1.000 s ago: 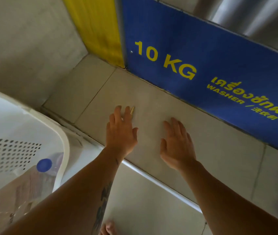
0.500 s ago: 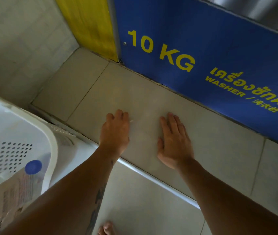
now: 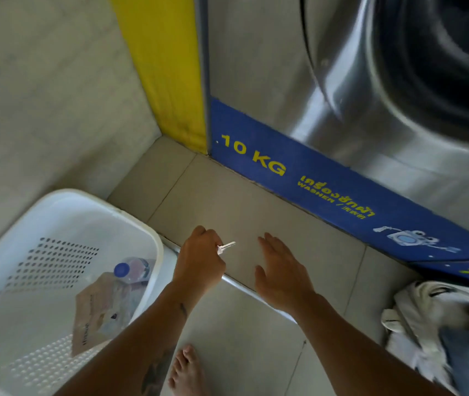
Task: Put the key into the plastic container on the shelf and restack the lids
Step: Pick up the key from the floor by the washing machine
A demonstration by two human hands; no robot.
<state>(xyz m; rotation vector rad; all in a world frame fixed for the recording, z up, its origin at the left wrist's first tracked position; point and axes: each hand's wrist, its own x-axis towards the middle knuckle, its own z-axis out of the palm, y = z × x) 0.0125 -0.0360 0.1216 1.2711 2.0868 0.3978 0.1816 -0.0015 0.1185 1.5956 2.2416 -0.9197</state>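
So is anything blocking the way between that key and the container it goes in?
Cannot tell: the left hand already pinches the key, but no shelf or container is in view, so the path there is unseen.

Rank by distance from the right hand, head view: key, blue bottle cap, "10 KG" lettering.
From the right hand:
1. key, just to its left, pinched in the left hand
2. "10 KG" lettering, above on the washer
3. blue bottle cap, far left in the basket

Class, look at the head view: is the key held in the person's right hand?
No: the key is pinched in the left hand, while the right hand is open and empty.
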